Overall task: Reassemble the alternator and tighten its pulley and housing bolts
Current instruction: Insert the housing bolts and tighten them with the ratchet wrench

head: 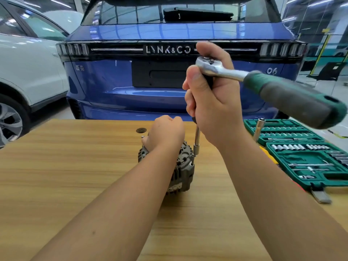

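On the light wooden bench (75,176), the left hand (165,132) curls its fingers (174,120) over the top of the grey ribbed metal alternator (180,172). Just right, the right hand (212,102) grips the chrome ratchet wrench with green handle (263,81), its extension bar (197,140) reaching down to the alternator's rim. Farther right lies the open green socket set case (301,157).

Lighting bright and even, from overhead strip lights reflected as streaks in the blue car's (169,34) rear glass and paint. Shadows on the tabletop (66,176) soft and faint. Ratchet handle (293,97), near the lens, is blurred. Wide-angle distortion bows the white car (28,63) at left and the socket case (308,157) at right.
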Motion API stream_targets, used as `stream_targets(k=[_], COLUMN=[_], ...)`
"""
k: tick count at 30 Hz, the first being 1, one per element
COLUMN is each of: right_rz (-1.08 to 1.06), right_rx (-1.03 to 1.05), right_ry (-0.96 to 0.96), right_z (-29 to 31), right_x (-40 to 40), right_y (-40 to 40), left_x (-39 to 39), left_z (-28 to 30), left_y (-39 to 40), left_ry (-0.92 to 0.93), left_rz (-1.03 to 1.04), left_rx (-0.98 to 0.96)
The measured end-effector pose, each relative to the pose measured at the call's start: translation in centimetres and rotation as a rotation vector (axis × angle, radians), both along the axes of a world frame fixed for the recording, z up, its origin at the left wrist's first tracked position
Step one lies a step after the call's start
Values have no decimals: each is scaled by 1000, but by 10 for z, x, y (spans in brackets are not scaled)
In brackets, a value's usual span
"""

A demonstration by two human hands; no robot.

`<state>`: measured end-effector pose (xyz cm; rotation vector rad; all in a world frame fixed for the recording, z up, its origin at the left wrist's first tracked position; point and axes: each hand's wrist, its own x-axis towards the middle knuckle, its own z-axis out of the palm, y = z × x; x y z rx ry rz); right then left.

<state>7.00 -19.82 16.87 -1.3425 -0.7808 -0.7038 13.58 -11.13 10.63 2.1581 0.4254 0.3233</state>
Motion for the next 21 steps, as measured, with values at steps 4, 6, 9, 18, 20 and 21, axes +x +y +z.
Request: stream_targets(k=[4,6,9,18,20,21], right_rz=[59,68,91,283,338,375], right_rx=[4,4,13,110,122,125], right_ry=[64,70,93,278,350,382], right_z=[1,0,1,3,4,5], right_x=[3,4,5,13,16,16], right_y=[3,5,4,-5,-6,-7], left_x=[2,2,3,-16,-30,-36], left_z=[-1,-2,-4,2,1,0], left_y=[1,0,0,1,2,3], left_ry=[-7,-6,-29,-151,-254,-302], left_rz=[18,18,15,-155,-255,-311], left_rx=[36,45,19,-81,-135,-130])
